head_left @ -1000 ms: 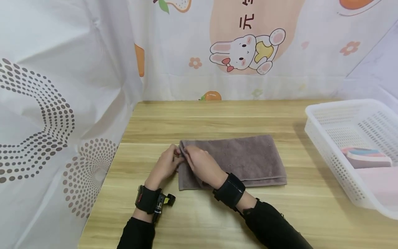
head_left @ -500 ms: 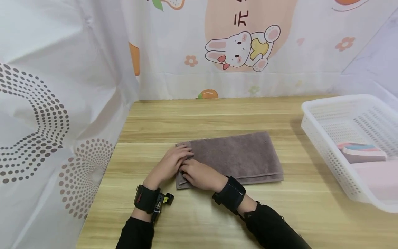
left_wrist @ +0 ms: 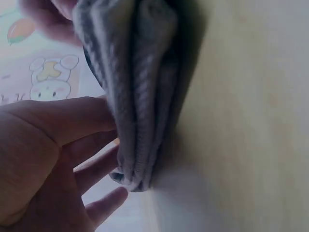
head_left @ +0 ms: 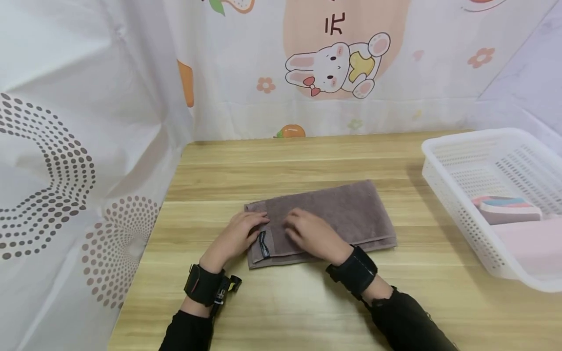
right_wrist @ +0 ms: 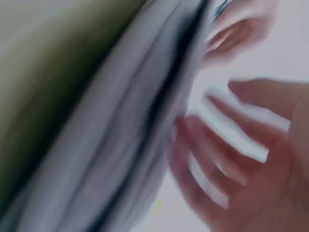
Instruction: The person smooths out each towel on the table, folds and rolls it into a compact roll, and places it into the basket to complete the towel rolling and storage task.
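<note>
A grey-brown towel point(head_left: 342, 209), folded into a long flat rectangle, lies on the wooden table. At its left end my left hand point(head_left: 237, 235) rests fingertips on the folded border, beside a small dark label point(head_left: 264, 244). In the left wrist view, the loosely spread fingers of that hand point(left_wrist: 72, 140) lie along the stacked layers of the towel point(left_wrist: 140, 96). My right hand point(head_left: 317, 237) is over the middle of the towel, fingers loosely bent and holding nothing. The right wrist view is blurred, with the right hand's point(right_wrist: 241, 159) spread fingers at the towel's side.
A white perforated basket point(head_left: 456, 202) stands at the right, with a pink folded cloth point(head_left: 533, 243) and a striped folded bundle point(head_left: 509, 212) inside. A printed curtain point(head_left: 237, 112) hangs behind the table point(head_left: 210, 170), and a dotted white sheet point(head_left: 127, 170) covers the left side.
My right hand has left the towel's left end and moved right over its middle. The left border now lies flat with its label showing. My left hand has drawn slightly back and straightened its fingers.
</note>
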Demonstrator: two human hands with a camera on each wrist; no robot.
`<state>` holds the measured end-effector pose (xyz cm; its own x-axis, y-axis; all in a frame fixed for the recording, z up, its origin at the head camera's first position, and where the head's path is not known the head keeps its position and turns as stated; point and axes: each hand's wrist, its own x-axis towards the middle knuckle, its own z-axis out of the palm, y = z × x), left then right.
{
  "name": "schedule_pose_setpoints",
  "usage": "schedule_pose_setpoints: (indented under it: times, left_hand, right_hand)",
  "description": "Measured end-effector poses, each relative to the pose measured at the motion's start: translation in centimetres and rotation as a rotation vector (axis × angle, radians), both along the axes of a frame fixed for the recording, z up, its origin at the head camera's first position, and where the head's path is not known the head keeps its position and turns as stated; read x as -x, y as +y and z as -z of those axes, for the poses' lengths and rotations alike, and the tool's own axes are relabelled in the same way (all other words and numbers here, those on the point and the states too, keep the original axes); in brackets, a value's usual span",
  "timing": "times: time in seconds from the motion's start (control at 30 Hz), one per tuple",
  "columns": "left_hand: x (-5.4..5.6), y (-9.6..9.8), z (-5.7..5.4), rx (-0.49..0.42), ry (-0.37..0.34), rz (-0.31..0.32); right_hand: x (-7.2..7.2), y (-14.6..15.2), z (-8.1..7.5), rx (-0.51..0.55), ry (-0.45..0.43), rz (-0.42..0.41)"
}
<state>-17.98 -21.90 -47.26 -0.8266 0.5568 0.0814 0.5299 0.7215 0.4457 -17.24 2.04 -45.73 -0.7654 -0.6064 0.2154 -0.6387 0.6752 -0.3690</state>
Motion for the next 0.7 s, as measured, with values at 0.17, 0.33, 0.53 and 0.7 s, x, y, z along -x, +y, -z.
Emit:
schedule_pose_setpoints:
  times: [0.17, 0.33, 0.53, 0.7]
  left_hand:
    - [-0.9, 0.4, -0.6, 0.065, 0.019, -0.017]
    - [-1.9, 1.1, -1.1, 0.157, 0.021, -0.007]
    - [-3.4, 2.7, -1.5, 0.229, 0.064, -0.012]
    - [-4.4, 3.9, -1.6, 0.238, 0.149, 0.007]
  right_hand:
    - [0.3, 2.5, 0.9, -0.128, 0.214, 0.313]
    - [0.7, 3.0, 1.0, -0.213, 0.208, 0.327]
    - [1.3, 2.7, 0.8, -0.227, 0.17, 0.257]
    - [1.9, 2.8, 0.8, -0.193, 0.059, 0.177]
